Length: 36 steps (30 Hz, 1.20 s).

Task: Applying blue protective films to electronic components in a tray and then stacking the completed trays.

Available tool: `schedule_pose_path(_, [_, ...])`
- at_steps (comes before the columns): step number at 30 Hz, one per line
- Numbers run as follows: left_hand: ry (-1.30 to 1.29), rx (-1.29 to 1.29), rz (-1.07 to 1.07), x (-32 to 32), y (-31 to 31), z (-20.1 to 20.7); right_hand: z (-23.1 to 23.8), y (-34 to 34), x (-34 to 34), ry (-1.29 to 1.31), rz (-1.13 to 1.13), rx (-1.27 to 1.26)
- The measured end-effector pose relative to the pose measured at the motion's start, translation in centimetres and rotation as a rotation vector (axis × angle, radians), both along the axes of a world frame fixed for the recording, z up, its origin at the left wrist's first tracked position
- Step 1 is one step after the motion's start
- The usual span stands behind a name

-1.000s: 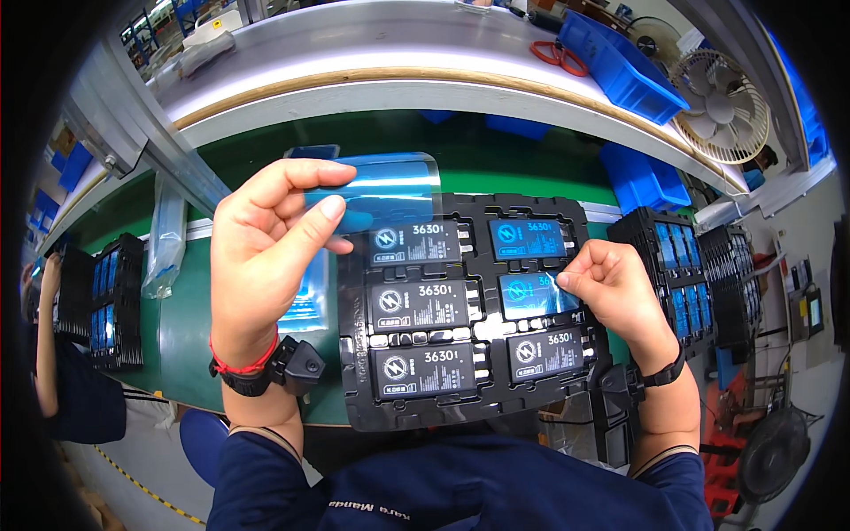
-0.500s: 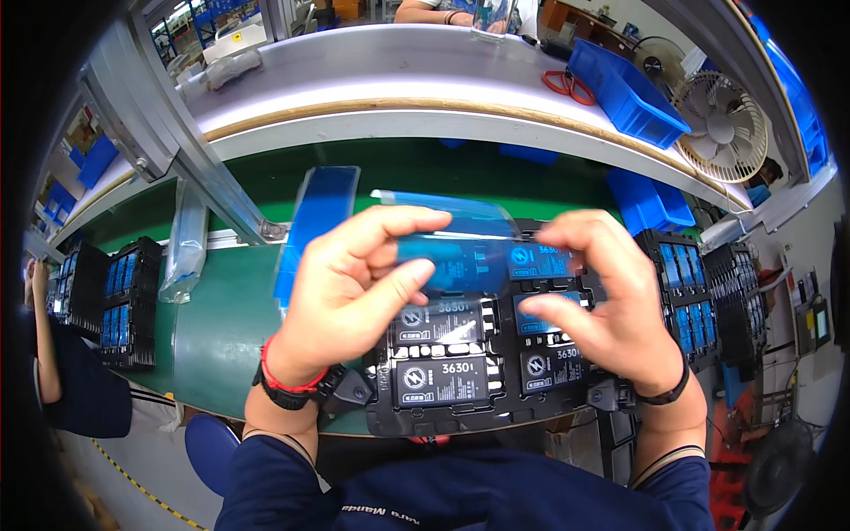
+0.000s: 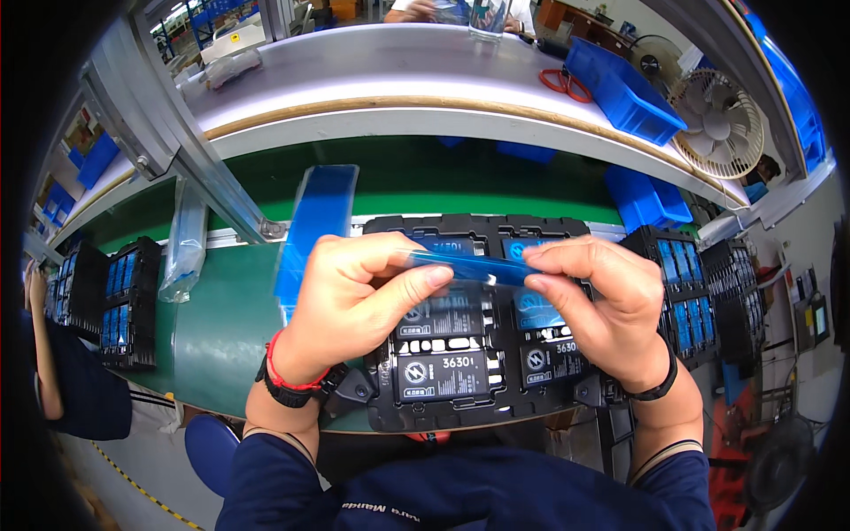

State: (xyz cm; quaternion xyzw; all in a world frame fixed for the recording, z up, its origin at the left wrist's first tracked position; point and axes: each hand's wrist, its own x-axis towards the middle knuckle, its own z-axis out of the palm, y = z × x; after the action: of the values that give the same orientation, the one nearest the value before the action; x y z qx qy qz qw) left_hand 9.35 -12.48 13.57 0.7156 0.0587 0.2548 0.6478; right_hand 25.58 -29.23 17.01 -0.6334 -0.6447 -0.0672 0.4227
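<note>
A clear blue plastic film (image 3: 482, 268) stretches between my two hands, seen almost edge-on. My left hand (image 3: 345, 288) pinches its left end between thumb and fingers. The right end is pinched in my right hand (image 3: 606, 292). Below them lies a black plastic tray (image 3: 385, 418) holding several flat black batteries (image 3: 443, 376) in its compartments. Blue film shows over the batteries on the tray's right side (image 3: 538, 310). My hands and the held film hide part of the tray's middle. Left of the tray lies a pile of blue film strips (image 3: 320, 212).
Trays with blue-covered batteries stand at the right (image 3: 686, 292) and left (image 3: 119, 301). A metal post (image 3: 208, 177) rises beyond the green mat (image 3: 221, 345). The raised shelf (image 3: 398, 66) holds red-handled scissors (image 3: 565, 84), a blue bin (image 3: 620, 88) and a fan (image 3: 719, 124). Other people are nearby.
The film has tilted from facing me to nearly edge-on. My right thumb and fingers, apart before, have closed on its right end. My left hand keeps its hold.
</note>
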Motion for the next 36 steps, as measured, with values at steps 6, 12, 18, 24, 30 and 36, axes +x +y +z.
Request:
schedule_pose_path(6, [-0.083,0.429,0.069,-0.5,0.5,1.0,1.1,-1.6,0.3,-0.093,0.026,0.074])
schedule_pose_path(12, [-0.061,0.097,0.167,-1.7,3.0,1.5,0.1,-7.8,2.0,0.929,-0.056,-0.064])
schedule_pose_path(18, [-0.029,0.000,0.222,-1.6,2.7,1.8,-4.0,-8.9,2.9,1.081,-0.139,-0.556])
schedule_pose_path(24, [-0.020,-0.015,0.193,-1.3,2.3,1.8,-4.3,-8.7,2.9,1.084,-0.195,-0.569])
schedule_pose_path(30, [-0.020,0.000,0.201,-1.2,2.4,1.8,-4.3,-8.5,2.7,1.072,-0.213,-0.549])
schedule_pose_path(36, [-0.011,0.007,0.191,-1.3,2.4,1.8,-4.4,-8.8,2.7,1.068,-0.210,-0.547])
